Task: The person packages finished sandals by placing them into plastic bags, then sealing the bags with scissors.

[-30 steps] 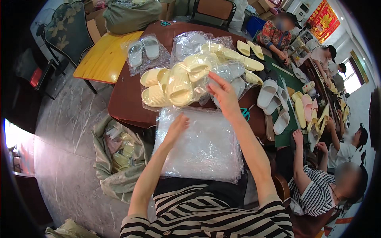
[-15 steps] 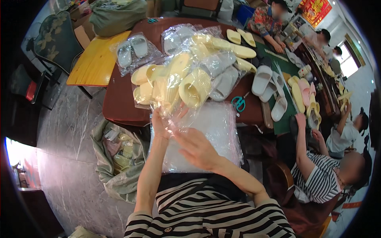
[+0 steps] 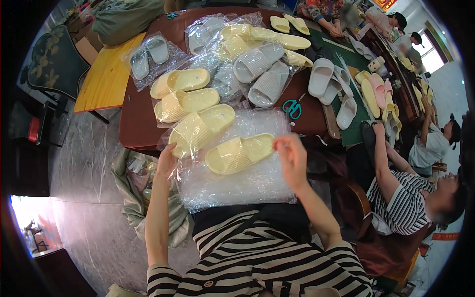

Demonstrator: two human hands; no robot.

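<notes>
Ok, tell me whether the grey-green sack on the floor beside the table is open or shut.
Open: the grey-green sack's mouth gapes upward, and pale pink and whitish items show inside.

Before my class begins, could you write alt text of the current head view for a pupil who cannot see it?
A person's bare left hand and right hand flank two pale-yellow ribbed slippers over a flat pile of clear plastic. Beyond them, more yellow and grey slippers, some wrapped in clear plastic, lie on a brown table. Other people appear at right.
</notes>
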